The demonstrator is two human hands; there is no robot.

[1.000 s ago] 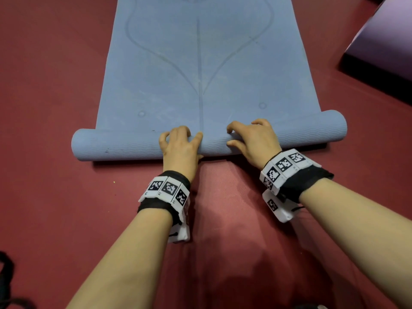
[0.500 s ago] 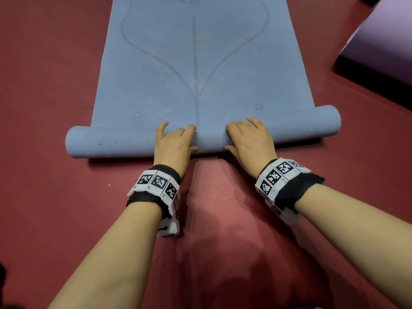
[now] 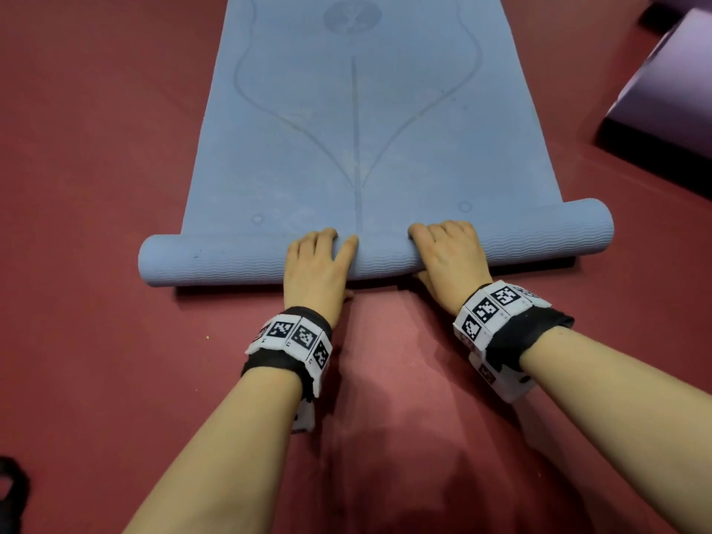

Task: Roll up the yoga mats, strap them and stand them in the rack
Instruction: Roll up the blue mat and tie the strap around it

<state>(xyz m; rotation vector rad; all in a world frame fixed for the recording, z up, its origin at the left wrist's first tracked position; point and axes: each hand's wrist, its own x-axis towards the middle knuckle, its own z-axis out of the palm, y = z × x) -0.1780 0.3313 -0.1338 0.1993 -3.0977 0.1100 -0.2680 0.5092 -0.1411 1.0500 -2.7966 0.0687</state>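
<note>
A blue yoga mat (image 3: 300,148) lies on the red floor, stretching away from me, its near end wound into a roll (image 3: 215,260) lying crosswise. Both my hands sit on the middle of that roll, side by side. My left hand (image 3: 316,271) lies over the roll with its fingers curled across the top. My right hand (image 3: 447,260) grips it the same way, thumb at the near side. Fingertips of both hands are hidden behind the roll's crest.
A purple mat (image 3: 670,86) with a dark underside lies at the far right. A black object (image 3: 9,491) shows at the bottom left edge. Red floor (image 3: 96,186) surrounds the blue mat on both sides.
Both hands have shifted forward with the roll, and their fingers have gone from reaching over it to curling across its top. The roll has turned a little further along the mat.
</note>
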